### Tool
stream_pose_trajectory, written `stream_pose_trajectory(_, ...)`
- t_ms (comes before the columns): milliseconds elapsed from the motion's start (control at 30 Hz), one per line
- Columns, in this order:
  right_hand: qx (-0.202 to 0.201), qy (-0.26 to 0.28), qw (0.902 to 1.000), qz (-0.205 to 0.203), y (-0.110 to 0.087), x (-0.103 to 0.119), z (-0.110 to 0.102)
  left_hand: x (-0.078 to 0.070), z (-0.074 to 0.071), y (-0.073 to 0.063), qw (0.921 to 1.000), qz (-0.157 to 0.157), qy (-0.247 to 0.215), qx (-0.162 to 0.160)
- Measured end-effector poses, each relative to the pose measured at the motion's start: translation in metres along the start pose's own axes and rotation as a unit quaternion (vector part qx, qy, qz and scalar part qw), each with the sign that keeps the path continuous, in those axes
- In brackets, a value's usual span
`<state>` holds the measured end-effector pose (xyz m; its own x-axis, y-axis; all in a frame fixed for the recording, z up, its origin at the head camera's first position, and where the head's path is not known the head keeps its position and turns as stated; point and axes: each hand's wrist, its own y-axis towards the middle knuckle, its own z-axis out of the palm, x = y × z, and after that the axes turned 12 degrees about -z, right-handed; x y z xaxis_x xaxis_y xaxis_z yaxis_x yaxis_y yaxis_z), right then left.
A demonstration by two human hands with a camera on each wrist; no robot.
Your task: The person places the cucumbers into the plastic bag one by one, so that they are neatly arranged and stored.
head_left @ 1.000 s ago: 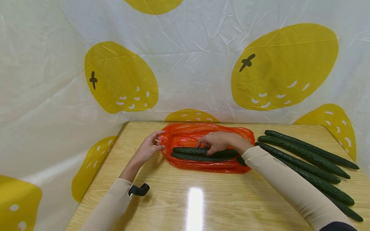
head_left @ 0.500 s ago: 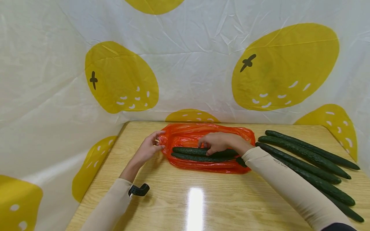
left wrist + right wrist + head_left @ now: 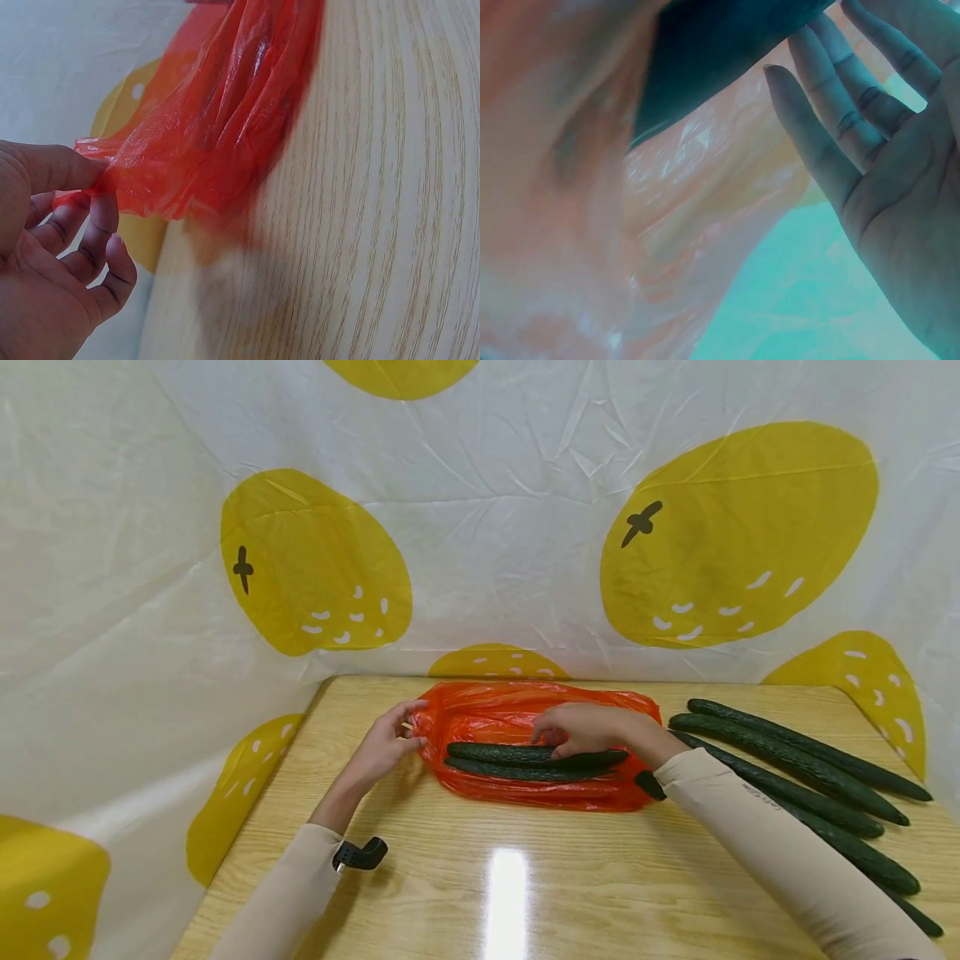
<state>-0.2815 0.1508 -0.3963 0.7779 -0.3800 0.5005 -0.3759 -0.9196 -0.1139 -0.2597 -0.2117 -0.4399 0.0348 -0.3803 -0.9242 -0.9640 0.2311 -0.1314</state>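
Note:
In the head view, a red plastic bag [image 3: 495, 702] lies flat near the back of the table. Two dark green cucumbers rest side by side against it: a rear cucumber [image 3: 495, 752] and a front cucumber [image 3: 502, 772]. Whether they are inside or on top of it I cannot tell. My left hand [image 3: 384, 745] pinches the bag's gathered left end between thumb and fingers, as the left wrist view confirms. My right hand [image 3: 588, 729] is over the right part of the rear cucumber. Its fingers [image 3: 821, 82] look loosely extended by the cucumber in the right wrist view.
Several more cucumbers [image 3: 787, 756] lie fanned out on the right of the wooden table [image 3: 420, 877], partly under the right forearm. A white curtain [image 3: 495, 560] with yellow fruit prints hangs behind and at the left. Dark wrist devices are on both arms.
My right hand has shifted a little right along the rear cucumber, uncovering more of both cucumbers' right ends. My left hand has stayed at the bag's end.

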Motion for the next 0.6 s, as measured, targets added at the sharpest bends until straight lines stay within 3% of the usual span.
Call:
stream_pose_trajectory(167, -0.019, 0.024, 0.9995, -0.006, -0.012, 0.001, -0.002, -0.001, 0.001, -0.001, 1.0, -0.003, -0.005, 0.005)
stream_pose_trajectory(600, -0.049, 0.017, 0.9986, -0.012, -0.042, 0.005, -0.004, -0.002, 0.001, -0.002, 1.0, 0.004, -0.006, 0.001)
